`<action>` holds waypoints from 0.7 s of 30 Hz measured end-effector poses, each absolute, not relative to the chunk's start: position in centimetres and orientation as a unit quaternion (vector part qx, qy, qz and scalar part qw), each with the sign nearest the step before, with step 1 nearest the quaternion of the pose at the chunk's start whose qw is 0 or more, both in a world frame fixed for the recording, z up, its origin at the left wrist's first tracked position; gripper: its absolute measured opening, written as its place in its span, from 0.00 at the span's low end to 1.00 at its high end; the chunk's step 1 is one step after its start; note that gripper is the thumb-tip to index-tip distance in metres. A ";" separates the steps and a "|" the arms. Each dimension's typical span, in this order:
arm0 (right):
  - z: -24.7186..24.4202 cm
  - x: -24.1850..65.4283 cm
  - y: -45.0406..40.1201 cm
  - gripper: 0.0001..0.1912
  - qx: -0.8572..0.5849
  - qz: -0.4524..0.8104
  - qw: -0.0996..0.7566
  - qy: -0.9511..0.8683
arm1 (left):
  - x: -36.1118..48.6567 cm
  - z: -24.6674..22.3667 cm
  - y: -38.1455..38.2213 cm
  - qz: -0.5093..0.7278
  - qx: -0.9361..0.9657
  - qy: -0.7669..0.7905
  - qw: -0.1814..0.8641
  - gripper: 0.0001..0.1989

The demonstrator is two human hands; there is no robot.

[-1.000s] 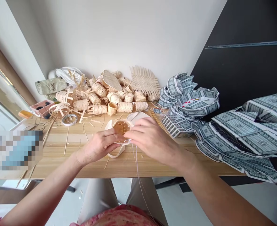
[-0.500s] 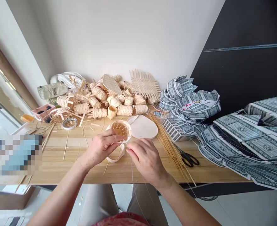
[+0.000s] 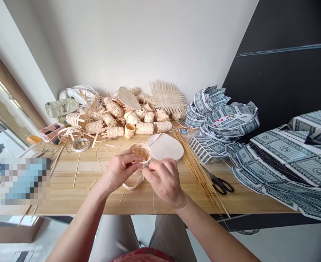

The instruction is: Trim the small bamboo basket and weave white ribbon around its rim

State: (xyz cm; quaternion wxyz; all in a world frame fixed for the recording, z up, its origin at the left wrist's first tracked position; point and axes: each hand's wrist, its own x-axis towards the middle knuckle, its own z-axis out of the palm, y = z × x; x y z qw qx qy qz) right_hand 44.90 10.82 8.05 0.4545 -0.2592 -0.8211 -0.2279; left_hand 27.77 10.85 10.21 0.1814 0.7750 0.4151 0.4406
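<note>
A small woven basket [image 3: 140,148] is tipped with its opening towards me, and my left hand [image 3: 123,168] grips its near rim between thumb and fingers. At that rim my right hand [image 3: 164,180] pinches a thin white thread [image 3: 154,203], whose long tail hangs past the table edge towards my lap. The fingertips of both hands almost meet where the thread crosses the rim. A pale flat strip [image 3: 133,187] curls beneath the basket on the table. Whether a needle is between my right fingers cannot be made out.
Several woven baskets [image 3: 144,128] are heaped at the back, beside a woven mat [image 3: 168,95]. A pale oval piece [image 3: 166,147] lies behind my right hand. Further right are thin sticks [image 3: 195,167], black scissors [image 3: 222,185] and playing-card constructions [image 3: 283,153]. A tape roll [image 3: 81,145] lies left.
My right hand has come in closer to the rim and slightly left. The thread is drawn nearer the basket, and my left hand keeps its hold.
</note>
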 end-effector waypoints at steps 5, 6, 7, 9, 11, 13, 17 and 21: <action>8.2 45.0 11.3 0.08 -0.213 -0.240 0.473 -0.820 | 27.8 9.7 11.0 0.450 0.749 0.411 0.259 0.07; 8.2 44.9 11.2 0.08 -0.204 -0.239 0.474 -0.822 | 27.8 9.7 11.1 0.450 0.745 0.413 0.269 0.07; 8.3 44.7 10.9 0.07 -0.190 -0.233 0.476 -0.826 | 27.8 9.6 11.2 0.451 0.742 0.415 0.274 0.07; 8.4 44.2 9.9 0.08 -0.154 -0.212 0.485 -0.835 | 27.8 9.6 11.2 0.452 0.739 0.423 0.266 0.07; 8.7 43.7 8.5 0.09 -0.143 -0.161 0.501 -0.839 | 27.7 9.7 11.1 0.455 0.740 0.434 0.239 0.07; 9.0 43.6 7.2 0.09 -0.157 -0.076 0.500 -0.848 | 27.6 9.8 10.9 0.456 0.746 0.443 0.198 0.08; 9.1 44.3 6.7 0.13 -0.154 0.079 0.468 -0.867 | 27.6 9.7 10.5 0.463 0.762 0.442 0.100 0.08; 8.3 45.5 7.2 0.08 -0.239 0.238 0.502 -0.796 | 27.9 9.3 10.3 0.480 0.756 0.444 0.011 0.08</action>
